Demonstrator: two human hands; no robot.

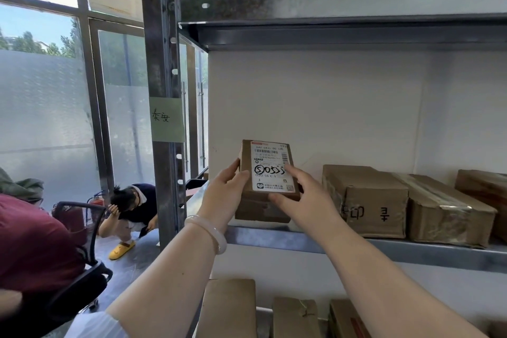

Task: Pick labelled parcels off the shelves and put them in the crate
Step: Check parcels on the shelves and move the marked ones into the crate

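The left hand [223, 192] curls its fingers [241, 175] round the left edge of a small cardboard parcel [270, 170]. The right hand [304, 195] grips its right side, thumb under the white printed label. The parcel stands upright over the left end of the grey metal shelf [301, 241], beside taped brown cartons [365, 200].

Both bare forearms extended forward and upward | left hand [225, 189] grips the parcel [270, 170] at its left edge | right hand [304, 195] holds its right side, thumb across the front.
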